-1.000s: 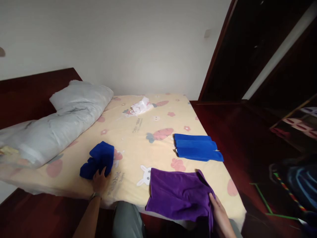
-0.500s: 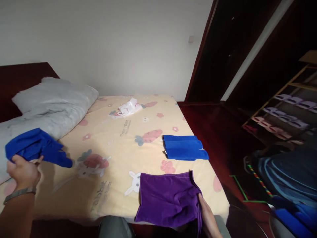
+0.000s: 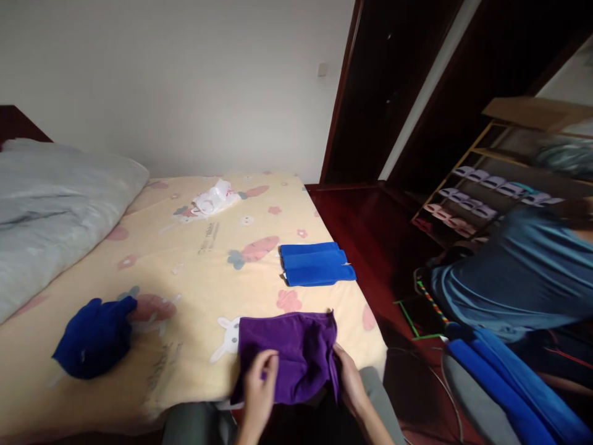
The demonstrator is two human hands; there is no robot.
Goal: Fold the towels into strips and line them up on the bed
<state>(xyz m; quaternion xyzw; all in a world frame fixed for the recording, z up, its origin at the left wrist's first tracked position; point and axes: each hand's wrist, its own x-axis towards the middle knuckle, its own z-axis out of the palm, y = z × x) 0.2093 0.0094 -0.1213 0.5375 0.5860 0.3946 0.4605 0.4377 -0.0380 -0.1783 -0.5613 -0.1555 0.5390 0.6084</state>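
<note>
The right hand (image 3: 348, 378) grips the side edge of the purple cloth (image 3: 296, 352); the left hand (image 3: 260, 386) is over its near part, fingers curled, whether pinching it I cannot tell. The cloth lies between them at the bed's (image 3: 194, 315) near edge.

On the bedsheet (image 3: 199, 315), large lettering (image 3: 159, 369) left of the left fingers (image 3: 267, 358) reads "rabbit"; smaller print (image 3: 209, 238) beyond them also shows "rabbit", its other words unclear.
</note>
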